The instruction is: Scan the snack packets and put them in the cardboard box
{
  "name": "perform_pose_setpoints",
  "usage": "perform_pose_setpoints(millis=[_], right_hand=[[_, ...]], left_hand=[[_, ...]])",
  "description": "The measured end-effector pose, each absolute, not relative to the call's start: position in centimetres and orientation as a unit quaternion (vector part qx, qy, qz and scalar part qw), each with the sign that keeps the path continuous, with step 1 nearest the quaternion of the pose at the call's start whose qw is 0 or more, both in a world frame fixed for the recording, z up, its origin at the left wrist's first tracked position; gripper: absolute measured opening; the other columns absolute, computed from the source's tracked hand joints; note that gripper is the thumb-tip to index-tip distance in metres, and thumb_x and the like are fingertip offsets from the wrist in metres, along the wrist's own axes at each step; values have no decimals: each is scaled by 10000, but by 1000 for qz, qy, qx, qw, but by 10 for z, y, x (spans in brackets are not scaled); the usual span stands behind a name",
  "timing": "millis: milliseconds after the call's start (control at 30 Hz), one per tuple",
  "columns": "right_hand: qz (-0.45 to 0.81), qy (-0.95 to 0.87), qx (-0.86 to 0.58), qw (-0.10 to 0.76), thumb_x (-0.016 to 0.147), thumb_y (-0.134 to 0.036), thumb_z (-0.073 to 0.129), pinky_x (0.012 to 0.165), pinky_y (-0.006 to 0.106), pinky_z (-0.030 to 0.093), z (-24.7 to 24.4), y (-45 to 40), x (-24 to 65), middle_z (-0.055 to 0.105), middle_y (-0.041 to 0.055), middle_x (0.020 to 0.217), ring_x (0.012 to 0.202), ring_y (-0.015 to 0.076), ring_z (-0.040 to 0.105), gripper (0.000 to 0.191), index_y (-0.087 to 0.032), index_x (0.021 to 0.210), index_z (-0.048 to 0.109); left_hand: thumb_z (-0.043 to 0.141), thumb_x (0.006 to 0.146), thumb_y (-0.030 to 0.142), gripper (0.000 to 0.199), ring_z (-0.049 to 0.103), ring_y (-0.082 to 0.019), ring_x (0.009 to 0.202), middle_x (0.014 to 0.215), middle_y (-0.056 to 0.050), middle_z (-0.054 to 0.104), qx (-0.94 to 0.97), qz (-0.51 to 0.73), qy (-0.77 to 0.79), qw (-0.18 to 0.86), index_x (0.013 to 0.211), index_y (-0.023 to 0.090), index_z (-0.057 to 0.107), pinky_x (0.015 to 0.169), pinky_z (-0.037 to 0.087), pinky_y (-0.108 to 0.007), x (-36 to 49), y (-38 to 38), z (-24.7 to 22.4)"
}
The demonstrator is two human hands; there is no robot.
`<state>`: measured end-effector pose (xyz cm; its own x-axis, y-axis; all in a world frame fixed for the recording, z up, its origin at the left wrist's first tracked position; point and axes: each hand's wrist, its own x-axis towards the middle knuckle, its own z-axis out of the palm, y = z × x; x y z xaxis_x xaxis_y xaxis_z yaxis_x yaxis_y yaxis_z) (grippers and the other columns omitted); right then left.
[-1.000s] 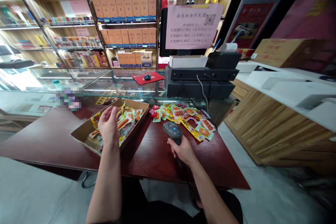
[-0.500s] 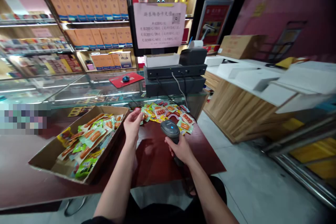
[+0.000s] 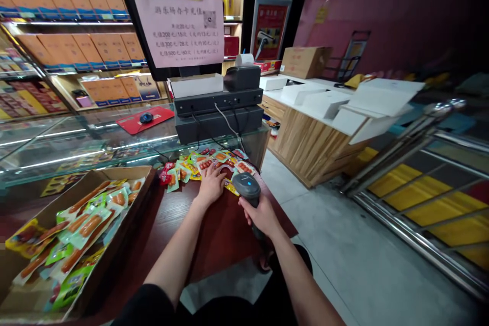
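Right of the cardboard box, my left grip spreads wide over snack packets. Farther right, my right grip holds the scanner.

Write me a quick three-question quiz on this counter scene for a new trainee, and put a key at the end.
1. True or false: the right hand grasps the scanner.
2. What sits on the red mat?
a) a bottle
b) a computer mouse
c) a paper roll
3. Fill in the blank: the left hand is at the loose pile of snack packets, to the ____ of the open cardboard box in the picture.

Key: 1 true; 2 b; 3 right.
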<state>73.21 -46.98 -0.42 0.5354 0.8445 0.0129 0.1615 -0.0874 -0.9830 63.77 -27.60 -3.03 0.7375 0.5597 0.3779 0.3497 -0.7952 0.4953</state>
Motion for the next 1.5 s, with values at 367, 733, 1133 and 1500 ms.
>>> perform_pose_setpoints(millis=[367, 733, 1133, 1500], right_hand=[[349, -376, -639, 573, 821, -496, 636, 346, 208, 362, -3, -450, 704, 517, -59, 449, 325, 101, 471, 327, -178, 804, 563], [392, -444, -607, 530, 822, -514, 637, 345, 225, 378, -1, -419, 647, 537, -54, 459, 331, 122, 489, 333, -193, 830, 550], [370, -425, -617, 549, 831, -503, 630, 339, 209, 364, 0, -421, 649, 524, -51, 461, 330, 107, 470, 335, -179, 802, 548], [360, -422, -627, 547, 823, -506, 637, 329, 210, 370, 0, -425, 652, 526, -47, 448, 320, 111, 479, 344, -174, 776, 561]], left_hand=[[718, 771, 318, 165, 610, -303, 1056, 1005, -106, 726, 877, 256, 310, 262, 911, 234, 739, 1025, 368, -466, 552, -262, -21], [862, 531, 288, 397, 667, -200, 766, 883, -74, 753, 640, 396, 413, 513, 899, 176, 765, 711, 502, -258, 457, -264, 8], [881, 551, 410, 430, 636, -153, 634, 782, -90, 746, 576, 407, 433, 561, 863, 130, 782, 610, 484, -237, 460, -268, 13], [886, 545, 413, 488, 623, -130, 623, 774, -87, 746, 567, 384, 427, 591, 899, 98, 769, 597, 471, -225, 464, -268, 13]])
